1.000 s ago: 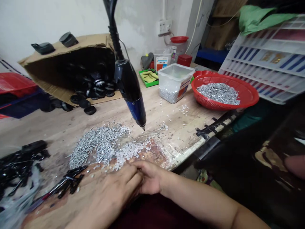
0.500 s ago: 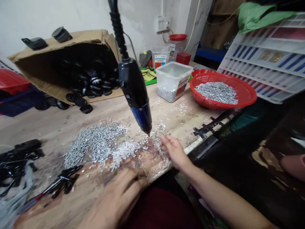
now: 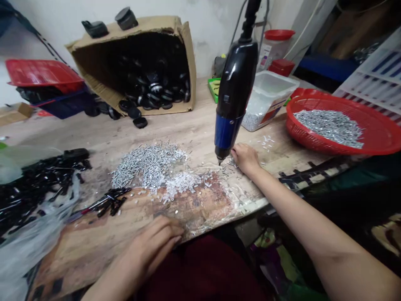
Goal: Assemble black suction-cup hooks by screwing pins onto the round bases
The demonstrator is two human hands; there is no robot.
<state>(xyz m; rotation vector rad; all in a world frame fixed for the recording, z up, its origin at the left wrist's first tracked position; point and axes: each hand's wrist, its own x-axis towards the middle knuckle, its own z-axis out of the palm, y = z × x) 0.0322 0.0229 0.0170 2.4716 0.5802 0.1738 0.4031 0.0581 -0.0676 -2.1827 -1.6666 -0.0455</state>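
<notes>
The black and blue electric screwdriver hangs tip down above the wooden table. Just right of its tip, my right hand rests low among a few loose screws, its fingers curled together. What they pinch, if anything, is hidden. My left hand lies on the front edge with fingers laid out on the wood, holding nothing. Beyond it spreads a heap of silver screws, joined by small metal nuts and white plastic pieces.
Black parts and a plastic bag lie left. Behind stands a cardboard box of round black parts. At right are a clear tub and a red basket of silver pieces.
My right hand has moved farther over the table, to the loose screws beside the screwdriver tip. My left hand remains at the front edge. The camera view has swung left.
</notes>
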